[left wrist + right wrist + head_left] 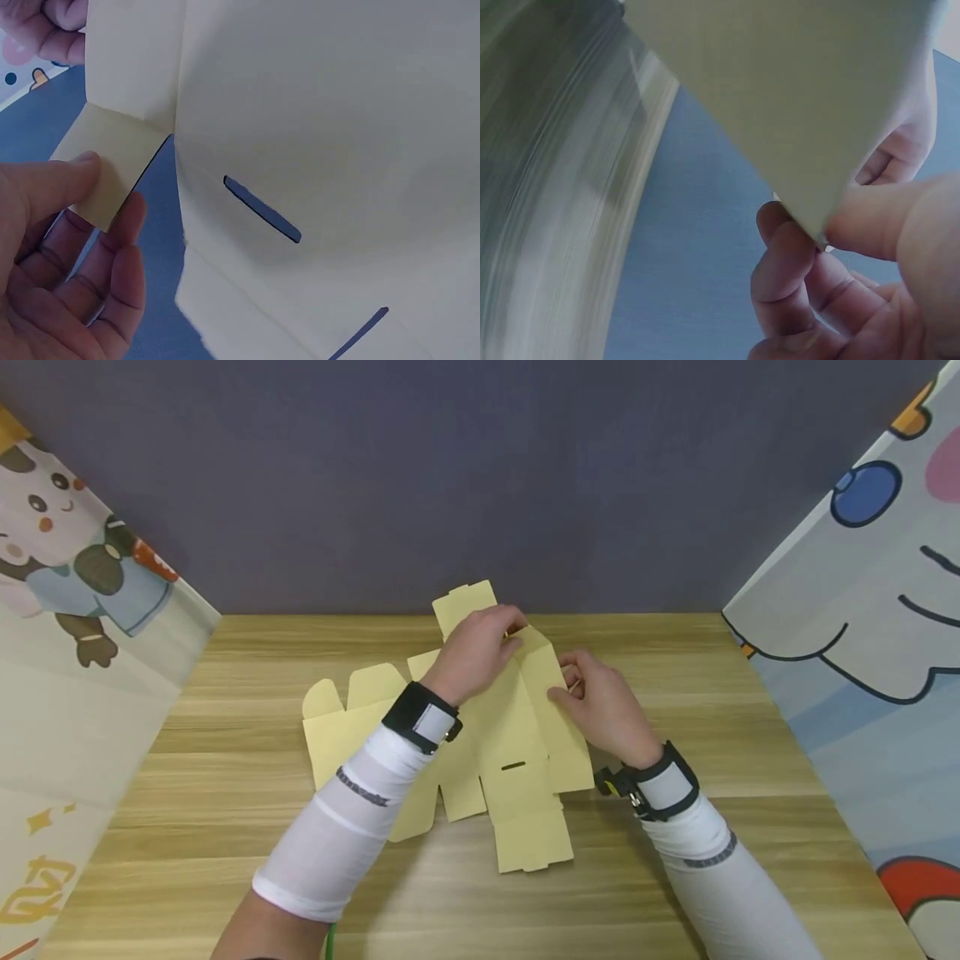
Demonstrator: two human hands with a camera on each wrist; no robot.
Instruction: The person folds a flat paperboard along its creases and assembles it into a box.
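A flat, pale yellow cardboard box blank [510, 727] lies spread on the table, with creased panels, tabs and cut slots. My left hand [480, 647] is over its upper part; in the left wrist view, the thumb and fingers pinch a small end flap [112, 161] that bends at a crease. My right hand [603, 706] pinches the outer edge of the long right-hand side panel [558, 718], which is tilted up from the rest. The right wrist view shows thumb and index finger at that edge of the card [795, 112]. A slot [262, 211] is cut beside the flap.
The wood-grain table [652, 885] reaches back to a dark blue-grey wall [465, 485]. Cartoon-printed panels stand at the left [82, 610] and right [862, 635]. Rounded flaps [324, 699] of the blank spread to the left, and a slotted tab [532, 839] points toward me.
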